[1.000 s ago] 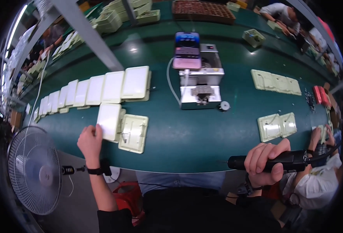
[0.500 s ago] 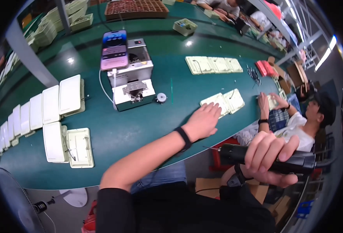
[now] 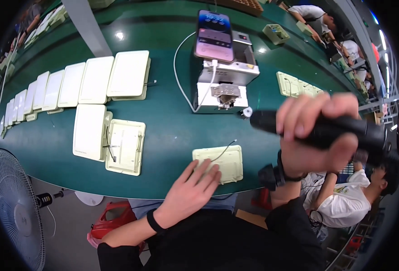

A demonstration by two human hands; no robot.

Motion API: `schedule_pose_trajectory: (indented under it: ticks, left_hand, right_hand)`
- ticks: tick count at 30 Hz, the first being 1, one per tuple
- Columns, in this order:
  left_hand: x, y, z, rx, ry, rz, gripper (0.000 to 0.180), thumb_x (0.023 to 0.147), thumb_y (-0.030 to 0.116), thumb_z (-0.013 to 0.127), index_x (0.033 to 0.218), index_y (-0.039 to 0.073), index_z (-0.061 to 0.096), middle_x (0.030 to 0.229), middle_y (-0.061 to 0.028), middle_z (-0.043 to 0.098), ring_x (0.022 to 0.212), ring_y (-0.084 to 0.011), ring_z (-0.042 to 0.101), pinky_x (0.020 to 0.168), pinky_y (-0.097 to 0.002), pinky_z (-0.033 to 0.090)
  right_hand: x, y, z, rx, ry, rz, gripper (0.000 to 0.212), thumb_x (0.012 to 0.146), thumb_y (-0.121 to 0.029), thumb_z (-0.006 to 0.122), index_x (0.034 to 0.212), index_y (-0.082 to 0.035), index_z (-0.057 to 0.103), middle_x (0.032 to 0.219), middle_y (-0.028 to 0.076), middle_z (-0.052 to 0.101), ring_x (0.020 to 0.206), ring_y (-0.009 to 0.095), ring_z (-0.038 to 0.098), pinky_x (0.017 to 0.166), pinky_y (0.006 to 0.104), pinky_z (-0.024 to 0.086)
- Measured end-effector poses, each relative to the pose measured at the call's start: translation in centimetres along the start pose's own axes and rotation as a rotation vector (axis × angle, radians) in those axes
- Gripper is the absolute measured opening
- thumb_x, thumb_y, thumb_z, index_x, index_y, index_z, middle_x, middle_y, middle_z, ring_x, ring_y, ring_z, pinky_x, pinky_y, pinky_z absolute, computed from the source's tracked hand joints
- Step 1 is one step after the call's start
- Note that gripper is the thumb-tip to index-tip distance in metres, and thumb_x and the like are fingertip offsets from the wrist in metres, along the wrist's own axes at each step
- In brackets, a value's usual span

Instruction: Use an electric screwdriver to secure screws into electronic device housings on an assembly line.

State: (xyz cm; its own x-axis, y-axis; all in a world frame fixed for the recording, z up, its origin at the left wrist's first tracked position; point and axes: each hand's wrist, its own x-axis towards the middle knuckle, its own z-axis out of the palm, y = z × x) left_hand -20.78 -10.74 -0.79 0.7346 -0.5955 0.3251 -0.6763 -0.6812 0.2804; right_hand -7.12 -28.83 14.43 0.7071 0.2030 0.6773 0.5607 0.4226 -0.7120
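Note:
My left hand [image 3: 191,189] lies with fingers stretched out over the near left corner of a cream plastic housing [image 3: 226,168]. A short dark cable with a white plug sticks up from that housing's far edge. My right hand [image 3: 314,117] is wrapped round a black electric screwdriver [image 3: 330,133], held level above the right side of the table and somewhat blurred. Its tip points left; I cannot make out the bit. Further left, an open cream housing [image 3: 126,147] with cables inside sits beside a white closed housing [image 3: 88,131].
Closed white housings [image 3: 95,81] run in a row along the left. A metal screw-feeder machine [image 3: 229,77] with a smartphone [image 3: 214,36] stands at the back, a small round part [image 3: 247,112] beside it. More open housings [image 3: 294,86] lie behind my right hand. A co-worker [image 3: 344,198] sits at right; a fan [image 3: 18,212] stands at left.
The view has swung right-to-left, toward the row of housings. My left hand has drawn one housing nearer to me, apart from its neighbour. The screwdriver has risen over the table.

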Motion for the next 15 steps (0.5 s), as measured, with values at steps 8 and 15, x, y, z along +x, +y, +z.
schedule_pose_trajectory:
  ticks: [8, 15]
  left_hand:
    - [-1.8, -1.3, 0.0, -0.104, 0.122, -0.211, 0.04, 0.088, 0.009, 0.067, 0.127, 0.007, 0.071, 0.137, -0.0045, 0.067, 0.127, -0.0278, 0.061, 0.113, -0.0473, 0.048]
    - [-1.9, -1.8, 0.1, -0.13, 0.136, -0.199, 0.037, 0.09, 0.01, 0.067, 0.127, 0.008, 0.072, 0.139, -0.0043, 0.066, 0.126, -0.0259, 0.063, 0.114, -0.0474, 0.048]
  right_hand:
    - [2.2, 5.8, 1.4, -0.308, 0.224, 0.022, 0.041, 0.104, -0.046, 0.059, 0.108, -0.007, 0.051, 0.07, 0.006, 0.052, 0.052, 0.016, 0.047, 0.05, 0.0346, 0.042]
    - [-2.3, 4.3, 3.9, -0.16, 0.121, 0.143, 0.046, 0.102, -0.051, 0.063, 0.109, -0.007, 0.049, 0.069, 0.006, 0.053, 0.049, 0.016, 0.047, 0.047, 0.0337, 0.043]
